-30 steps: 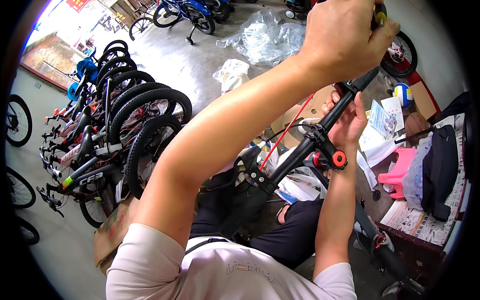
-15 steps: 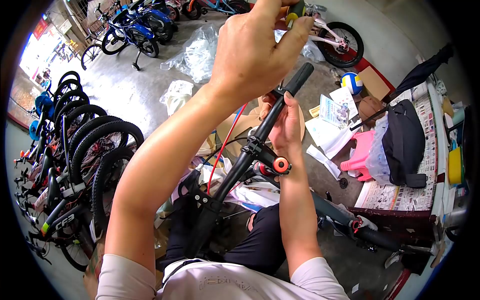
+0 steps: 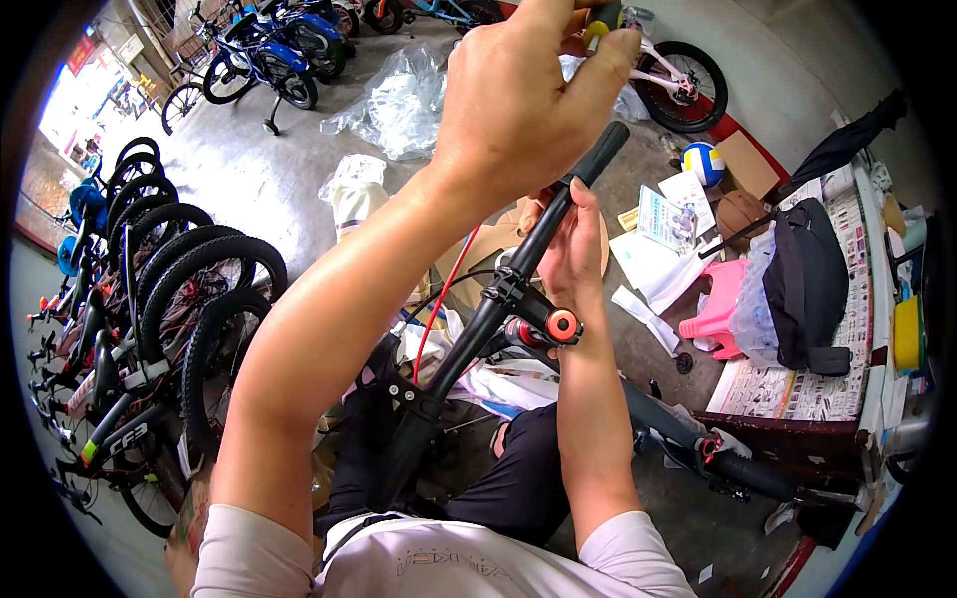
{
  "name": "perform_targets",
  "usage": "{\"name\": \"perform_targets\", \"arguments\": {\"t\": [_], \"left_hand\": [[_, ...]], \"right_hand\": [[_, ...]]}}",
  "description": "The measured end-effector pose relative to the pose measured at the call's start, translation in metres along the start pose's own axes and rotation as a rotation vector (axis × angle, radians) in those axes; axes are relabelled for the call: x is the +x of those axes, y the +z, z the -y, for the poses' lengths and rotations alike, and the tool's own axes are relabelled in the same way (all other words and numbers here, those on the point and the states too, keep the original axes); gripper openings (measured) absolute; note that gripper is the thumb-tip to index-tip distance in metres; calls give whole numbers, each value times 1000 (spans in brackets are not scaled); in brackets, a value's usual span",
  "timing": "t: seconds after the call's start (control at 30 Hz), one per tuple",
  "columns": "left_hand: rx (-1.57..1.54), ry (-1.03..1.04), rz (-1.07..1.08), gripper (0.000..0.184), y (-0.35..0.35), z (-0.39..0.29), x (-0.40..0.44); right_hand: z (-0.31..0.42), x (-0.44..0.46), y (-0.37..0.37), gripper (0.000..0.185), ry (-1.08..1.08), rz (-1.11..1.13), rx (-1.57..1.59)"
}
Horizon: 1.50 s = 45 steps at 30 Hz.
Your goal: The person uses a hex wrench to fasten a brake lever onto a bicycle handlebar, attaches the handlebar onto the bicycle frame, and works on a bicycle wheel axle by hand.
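Two bare hands are in view, both engaged. Left hand [image 3: 513,100], between 12 and 1 o'clock from the view's centre, is closed on a dark-and-yellow tool handle [image 3: 602,20]; thumb and fingers pinch it, with only part of the handle visible. Whether its tip meets the bar cannot be determined, as the hand covers it. Right hand [image 3: 571,244], at 2 o'clock, has its palm turned up and is curled partway around the black handlebar [image 3: 467,347], thumb on one side and fingertips on the other, just below the rubber grip [image 3: 604,154]. The handlebar slants across the centre, from between 1 and 2 o'clock down to 7. A red-ringed cap [image 3: 563,325] sits at 3 to 4 o'clock, beside the right wrist. One red cable [image 3: 439,301] runs at 9 o'clock, near the handlebar. Pink stool [image 3: 716,311] stands at 3 o'clock, well apart from both hands.
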<state>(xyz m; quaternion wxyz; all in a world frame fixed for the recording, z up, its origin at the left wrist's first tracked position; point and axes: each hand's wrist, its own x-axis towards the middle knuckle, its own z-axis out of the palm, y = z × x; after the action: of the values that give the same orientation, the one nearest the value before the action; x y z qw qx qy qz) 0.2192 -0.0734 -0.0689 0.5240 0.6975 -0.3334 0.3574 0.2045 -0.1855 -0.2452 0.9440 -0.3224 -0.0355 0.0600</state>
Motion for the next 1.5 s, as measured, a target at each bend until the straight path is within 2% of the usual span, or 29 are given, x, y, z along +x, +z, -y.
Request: {"name": "perform_targets", "arguments": {"t": [0.07, 0.13, 0.17, 0.23, 0.4, 0.47, 0.87, 1.3, 1.37, 1.5], "left_hand": [[-101, 24, -25, 30, 1, 3, -1], [-200, -165, 19, 27, -1, 1, -3], [-202, -165, 21, 27, -3, -2, -2], [-417, -386, 29, 30, -7, -6, 0], [-588, -422, 82, 39, -9, 10, 5], [-640, -562, 43, 43, -11, 3, 8], [-708, -720, -37, 44, -2, 18, 16], [-653, -683, 7, 39, 3, 8, 25], [-632, -765, -5, 38, 5, 13, 30], [-663, -751, 17, 37, 6, 17, 30]], "right_hand": [[1, 0, -2, 46, 6, 22, -27], [0, 2, -5, 45, 18, 34, -27], [0, 3, -6, 44, 32, 48, -29], [0, 3, -6, 43, 35, 46, -31], [0, 3, -5, 43, 33, 41, -44], [0, 3, -5, 43, 34, 44, -41], [1, 3, -3, 42, 26, 30, -57], [-1, 5, -7, 48, 31, 44, -81], [0, 4, -7, 48, 29, 41, -88], [-1, 5, -7, 48, 25, 27, -81]]}}
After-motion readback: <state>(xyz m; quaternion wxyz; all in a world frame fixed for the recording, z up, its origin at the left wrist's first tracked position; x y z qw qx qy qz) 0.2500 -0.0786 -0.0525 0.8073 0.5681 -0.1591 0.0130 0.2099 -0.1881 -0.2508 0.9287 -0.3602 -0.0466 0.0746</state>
